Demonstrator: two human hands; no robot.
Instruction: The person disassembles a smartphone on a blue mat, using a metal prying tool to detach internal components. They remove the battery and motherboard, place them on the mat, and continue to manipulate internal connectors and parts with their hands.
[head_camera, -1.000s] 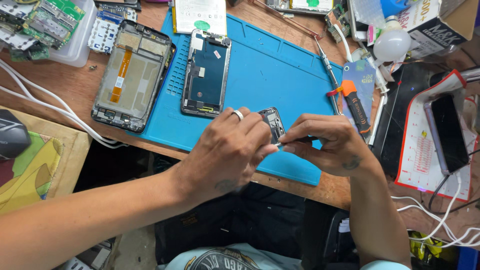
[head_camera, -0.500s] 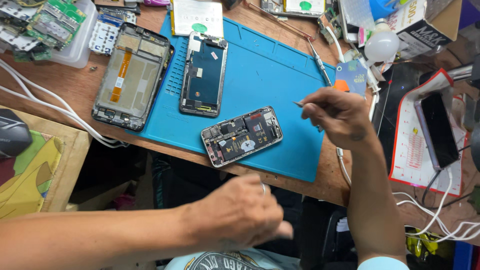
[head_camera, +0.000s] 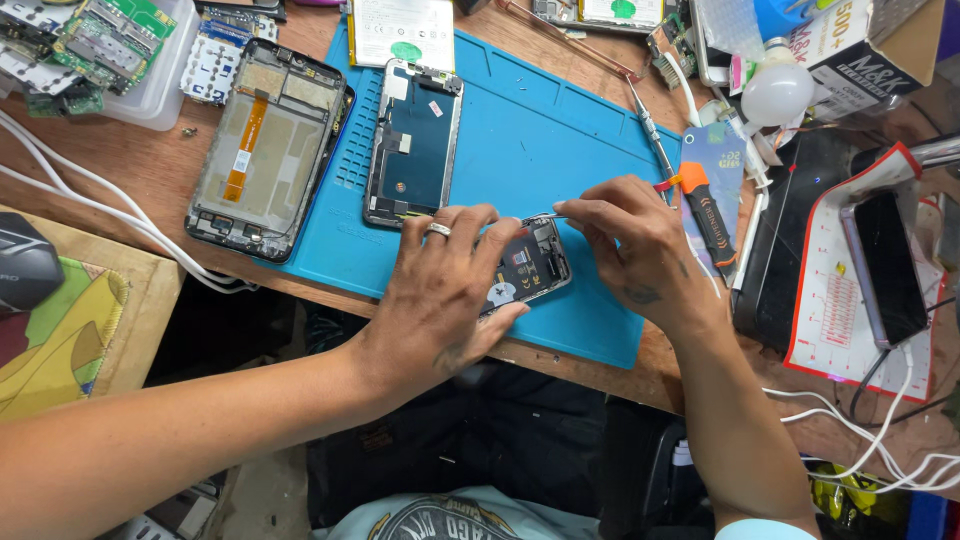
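An opened phone body with its circuit board showing lies on the blue work mat near the front edge. My left hand, with a ring on one finger, lies over the phone's left part and holds it down. My right hand pinches thin metal tweezers, whose tip sits at the phone's top edge. A detached screen panel lies face down on the mat behind my left hand.
A second phone frame with an orange ribbon cable lies at the mat's left edge. A clear box of circuit boards stands far left. A screwdriver, an orange-handled tool, a white bulb and a dark phone on a red-edged mat lie right. White cables cross the left.
My left hand came back up from below the table edge onto the phone. My right hand moved left and brought the tweezers down to the phone's top edge.
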